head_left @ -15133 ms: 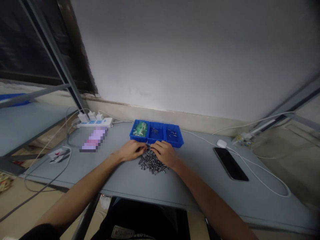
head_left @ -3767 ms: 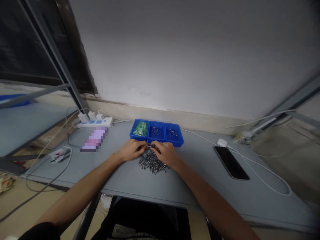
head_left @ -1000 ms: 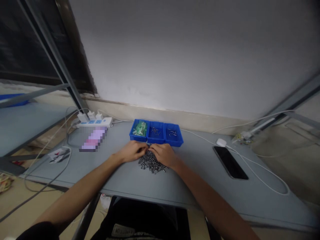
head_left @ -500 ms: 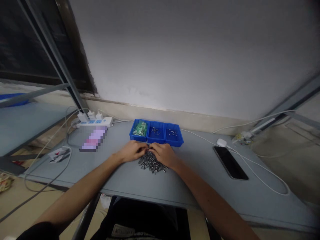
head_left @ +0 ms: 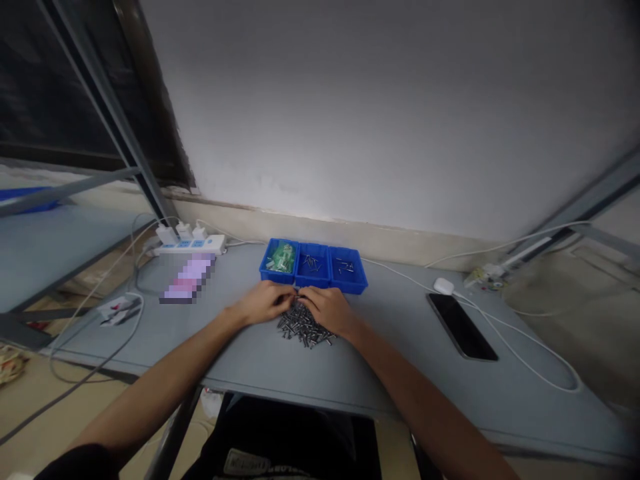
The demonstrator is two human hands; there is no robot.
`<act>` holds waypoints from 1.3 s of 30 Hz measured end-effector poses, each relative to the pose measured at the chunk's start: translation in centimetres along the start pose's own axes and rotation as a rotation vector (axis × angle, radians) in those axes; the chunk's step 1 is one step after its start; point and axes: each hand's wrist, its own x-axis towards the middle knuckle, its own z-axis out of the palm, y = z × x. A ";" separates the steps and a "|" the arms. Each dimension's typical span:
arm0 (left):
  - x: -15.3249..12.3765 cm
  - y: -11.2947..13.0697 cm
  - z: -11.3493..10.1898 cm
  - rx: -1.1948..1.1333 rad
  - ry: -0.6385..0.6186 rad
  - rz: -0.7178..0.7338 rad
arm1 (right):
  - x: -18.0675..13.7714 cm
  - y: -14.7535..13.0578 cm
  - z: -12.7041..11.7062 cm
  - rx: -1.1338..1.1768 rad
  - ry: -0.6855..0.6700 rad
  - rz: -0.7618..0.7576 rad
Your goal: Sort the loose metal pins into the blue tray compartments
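A heap of small grey metal screws lies on the table in front of me. Over its far edge my left hand and my right hand meet, fingertips almost touching. Both are closed in a pinch. Between them shows a thin small piece that looks like a screw, mostly covered by the fingers. Just beyond stand three blue bins in a row. The left bin holds a green-tinted plastic bag with small pale pieces; the middle bin and the right bin hold a few loose screws.
A power strip with several white plugs stands at the back left, near a pixelated phone. A crumpled packet lies at the left. On the right are a dark phone, a white charger and a looping cable.
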 end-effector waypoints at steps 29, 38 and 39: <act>0.0 -0.2 0.2 0.003 0.018 0.008 | 0.1 0.1 -0.2 -0.066 0.061 -0.065; 0.2 -0.6 -0.2 0.032 0.093 -0.170 | 0.5 2.5 -1.0 -0.142 0.264 0.355; 0.3 -0.7 -0.2 0.049 0.088 -0.200 | 0.5 2.7 -1.1 -0.167 0.246 0.419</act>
